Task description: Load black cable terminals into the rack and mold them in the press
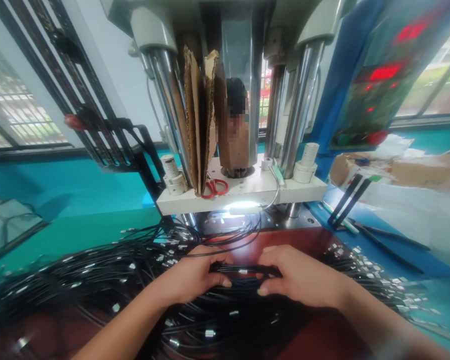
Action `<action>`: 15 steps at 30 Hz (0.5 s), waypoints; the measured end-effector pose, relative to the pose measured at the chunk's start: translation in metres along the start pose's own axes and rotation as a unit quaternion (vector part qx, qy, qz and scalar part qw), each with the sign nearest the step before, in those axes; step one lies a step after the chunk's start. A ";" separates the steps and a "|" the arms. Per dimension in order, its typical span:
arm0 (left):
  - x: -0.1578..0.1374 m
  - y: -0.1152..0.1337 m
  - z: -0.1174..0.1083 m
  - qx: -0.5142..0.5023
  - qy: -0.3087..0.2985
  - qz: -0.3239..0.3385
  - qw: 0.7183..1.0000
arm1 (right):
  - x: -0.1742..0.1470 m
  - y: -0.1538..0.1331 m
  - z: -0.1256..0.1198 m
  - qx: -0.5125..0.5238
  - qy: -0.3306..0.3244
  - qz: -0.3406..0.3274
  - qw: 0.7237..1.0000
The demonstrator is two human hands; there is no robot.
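Between my two hands runs a small bundle of black cables [243, 267] with a silver metal end on it. My left hand [197, 274] curls around the bundle's left part, thumb in front. From the other side, my right hand [294, 275] is closed on the same bundle, its thumb below. Beneath both hands spreads a large heap of black cables [108, 282] with shiny metal connectors. More metal cable ends [382, 280] fan out to the right of my right hand. Just beyond the hands, some cables loop up toward the press.
A press with a white plate [243, 192] and a lit lamp [242, 207] stands in front. Red-handled scissors [215, 188] and folded cardboard [200, 120] rest on its plate. At right are a blue control box [382, 80], long-handled pliers [388, 245] and an opened carton [343, 170].
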State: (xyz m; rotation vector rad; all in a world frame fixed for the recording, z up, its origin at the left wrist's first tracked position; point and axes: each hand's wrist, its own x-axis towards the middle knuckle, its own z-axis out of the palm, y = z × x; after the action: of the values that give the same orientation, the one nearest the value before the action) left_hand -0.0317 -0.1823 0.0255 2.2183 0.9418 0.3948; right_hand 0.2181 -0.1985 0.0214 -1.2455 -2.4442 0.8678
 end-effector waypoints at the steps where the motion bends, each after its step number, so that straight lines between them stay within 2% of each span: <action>1: 0.000 0.000 0.000 0.003 0.001 -0.001 1.000 | 0.000 0.000 0.000 0.004 -0.001 0.000 1.000; 8: -0.002 -0.003 0.002 0.042 0.008 0.003 0.999 | -0.002 0.002 0.002 -0.020 -0.025 -0.003 0.999; 15: -0.008 0.001 0.001 0.031 -0.026 -0.016 0.999 | -0.004 -0.006 0.001 -0.077 -0.014 -0.041 0.996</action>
State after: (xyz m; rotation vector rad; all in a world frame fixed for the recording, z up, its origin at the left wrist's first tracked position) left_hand -0.0363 -0.1885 0.0253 2.2559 0.9713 0.2948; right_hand 0.2157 -0.2050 0.0243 -1.1811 -2.6072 0.6923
